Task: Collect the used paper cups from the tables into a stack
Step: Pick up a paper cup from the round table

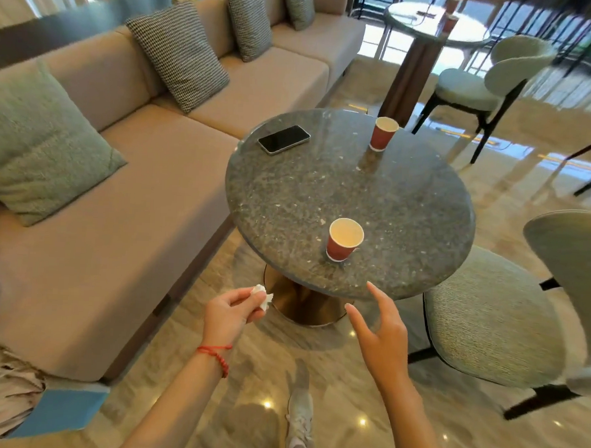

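Cups: two red ones stand upright on the round stone bench [406, 208], well apart. The near cup [344, 239] sits close to the front edge, the far cup [383, 133] close to the back edge. One phone [284, 139] lies flat by the back-left rim. Two more reddish shapes, likely cups, stand on the far bench [465, 31], but blur makes them hard to read.

Two hands hover over the floor, short of the bench's front edge. Left hand [227, 314]: grip pinched on one crumpled tissue [263, 296]. Right hand [380, 332]: grip wide, fingers spread and holding nothing, just below the rim and near the near cup.

One sofa [153, 183] runs along the left with five cushions in view, the nearest one cut off at the frame edge. Two chairs sit on the right, the near chair [493, 317] tucked partly under the bench and cut off at the right. One shoe [300, 417] shows at the bottom. Bare stone lies between the cups, and open floor in front of the bench.
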`<state>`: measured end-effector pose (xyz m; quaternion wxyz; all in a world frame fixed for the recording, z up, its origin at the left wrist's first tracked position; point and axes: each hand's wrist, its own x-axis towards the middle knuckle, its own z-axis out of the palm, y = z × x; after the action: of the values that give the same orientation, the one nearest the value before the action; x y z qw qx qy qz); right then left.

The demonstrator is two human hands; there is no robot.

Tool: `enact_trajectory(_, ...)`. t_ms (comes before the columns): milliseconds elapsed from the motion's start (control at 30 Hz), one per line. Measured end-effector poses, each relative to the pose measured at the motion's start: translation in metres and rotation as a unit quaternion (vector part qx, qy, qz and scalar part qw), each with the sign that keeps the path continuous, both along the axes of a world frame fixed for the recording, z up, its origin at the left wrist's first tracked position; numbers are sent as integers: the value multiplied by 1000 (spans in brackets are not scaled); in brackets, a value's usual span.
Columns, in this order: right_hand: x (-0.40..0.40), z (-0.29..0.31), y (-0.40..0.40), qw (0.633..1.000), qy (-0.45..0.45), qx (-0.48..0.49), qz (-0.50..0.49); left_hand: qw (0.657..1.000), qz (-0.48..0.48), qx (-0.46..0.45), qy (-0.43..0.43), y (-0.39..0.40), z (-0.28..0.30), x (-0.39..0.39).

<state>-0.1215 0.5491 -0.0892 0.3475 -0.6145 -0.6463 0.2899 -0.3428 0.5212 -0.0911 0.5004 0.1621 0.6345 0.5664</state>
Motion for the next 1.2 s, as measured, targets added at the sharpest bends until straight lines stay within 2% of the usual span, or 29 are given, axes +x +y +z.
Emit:
enact_trajectory(400,8,-28,125,998,37,-46,9,999,28,-27,0,108,-3,30)
enact_trajectory(700,-20,-66,152,982,114,-151,-6,998,-1,-65,-9,150,-14,14)
enact_trajectory(1000,-40,-73,156,976,153,-111,-105,993,-79,-83,12,188,-18,-6)
enact_trajectory(1200,-33,-68,153,973,161,-84,-143,986,-136,-93,-5,209,-24,3)
